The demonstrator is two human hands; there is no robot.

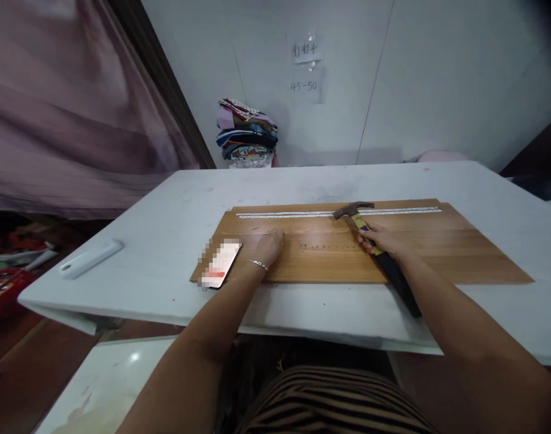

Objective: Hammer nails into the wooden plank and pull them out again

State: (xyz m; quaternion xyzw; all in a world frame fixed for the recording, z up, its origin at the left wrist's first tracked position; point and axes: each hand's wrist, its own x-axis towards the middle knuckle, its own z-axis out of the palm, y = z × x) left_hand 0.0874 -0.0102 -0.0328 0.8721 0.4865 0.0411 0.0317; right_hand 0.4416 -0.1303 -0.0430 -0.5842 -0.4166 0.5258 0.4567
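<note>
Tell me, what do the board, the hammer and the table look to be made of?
The board looks like wood, warm brown with lengthwise grain, smooth, perhaps a veneer. The hammer has a dark, dull metal head, and a yellow and black handle, likely plastic or rubber. The table is matt white, scuffed; painted or laminated, hard to tell.

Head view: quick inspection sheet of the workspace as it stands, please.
surface: white table, scuffed; a wooden board lies flat on it.
job's things: hammer over the board, head by a pale strip along the far edge; row of small dark marks mid-board.
clutter: phone on the board's left corner; white handled object at the table's left.
grips: right hand closed on the hammer handle; left hand rests on the board, fingers curled, contents not visible.
cables: nothing seen.
surroundings: white wall with paper notes, folded fabric pile, pink curtain at left.
</note>
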